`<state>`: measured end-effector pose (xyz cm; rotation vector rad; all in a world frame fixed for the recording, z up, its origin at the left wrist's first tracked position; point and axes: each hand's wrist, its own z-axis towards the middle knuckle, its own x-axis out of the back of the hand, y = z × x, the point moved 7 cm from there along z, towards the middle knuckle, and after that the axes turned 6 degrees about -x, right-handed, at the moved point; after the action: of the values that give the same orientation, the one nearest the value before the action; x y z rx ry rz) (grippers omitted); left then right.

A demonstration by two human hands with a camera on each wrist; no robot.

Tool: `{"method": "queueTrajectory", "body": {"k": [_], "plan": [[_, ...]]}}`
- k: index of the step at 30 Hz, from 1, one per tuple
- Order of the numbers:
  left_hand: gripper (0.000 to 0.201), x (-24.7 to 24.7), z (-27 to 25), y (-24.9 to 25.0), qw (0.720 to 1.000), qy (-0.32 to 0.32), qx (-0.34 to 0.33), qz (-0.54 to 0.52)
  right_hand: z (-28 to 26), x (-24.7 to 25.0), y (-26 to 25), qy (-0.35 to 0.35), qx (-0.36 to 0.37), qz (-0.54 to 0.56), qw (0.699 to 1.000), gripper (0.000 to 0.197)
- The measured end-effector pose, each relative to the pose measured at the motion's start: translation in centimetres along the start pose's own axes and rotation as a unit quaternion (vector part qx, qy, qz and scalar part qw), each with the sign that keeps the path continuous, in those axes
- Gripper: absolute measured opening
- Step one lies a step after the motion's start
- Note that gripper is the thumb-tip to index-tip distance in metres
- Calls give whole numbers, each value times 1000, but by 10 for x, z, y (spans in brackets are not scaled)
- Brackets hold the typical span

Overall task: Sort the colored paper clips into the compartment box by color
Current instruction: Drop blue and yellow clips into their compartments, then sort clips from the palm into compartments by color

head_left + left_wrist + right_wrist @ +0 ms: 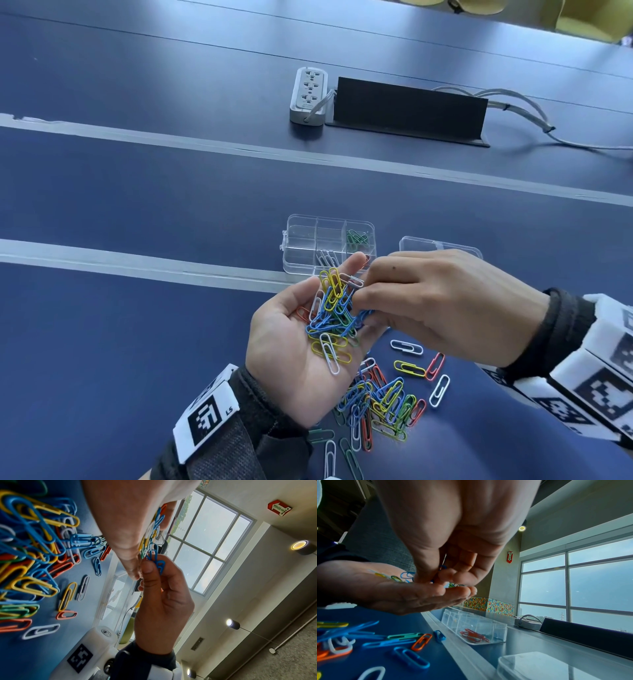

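Hands | L hand (301,346) palm-up, flat, cupping mixed clips (334,318) | R hand (442,305) pinching blue clips (158,562)

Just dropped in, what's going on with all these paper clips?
A person is sorting clips by color. The left hand is held palm up, cupping a mixed handful of paper clips. The right hand picks through it, pinching blue clips. The clear compartment box already holds green clips, white clips and red clips in separate sections. A mixed pile lies on the blue table.
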<state>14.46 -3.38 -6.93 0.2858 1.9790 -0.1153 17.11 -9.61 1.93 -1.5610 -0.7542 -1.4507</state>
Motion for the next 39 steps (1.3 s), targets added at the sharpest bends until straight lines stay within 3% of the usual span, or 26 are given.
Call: {"method": "queueTrajectory", "body": {"k": [8,11,17,20,23,27,39], "plan": [[43,-4,-1,2,1000,-21,-5,10,14,25,7,31,-27,74,996,24],[45,-6,-2,0,1000,-25,2,18,30,38,19,41,-69,9,997,25],[49,-6,-3,0,1000,-18,-5,17,69,19,67,-90,-204,-122,967,17],[48,-6,-3,3,1000,-8,-15,14,86,5,67,-164,-209,-189,945,19],[49,-6,-2,5,1000,-3,-22,17,96,-4,62,-194,-196,-229,934,19],[49,-7,-3,5,1000,-6,-22,13,104,-11,60,-212,-199,-186,938,18],[48,-6,-2,5,1000,-6,-22,19,93,5,69,-107,-205,-42,972,25]]}}
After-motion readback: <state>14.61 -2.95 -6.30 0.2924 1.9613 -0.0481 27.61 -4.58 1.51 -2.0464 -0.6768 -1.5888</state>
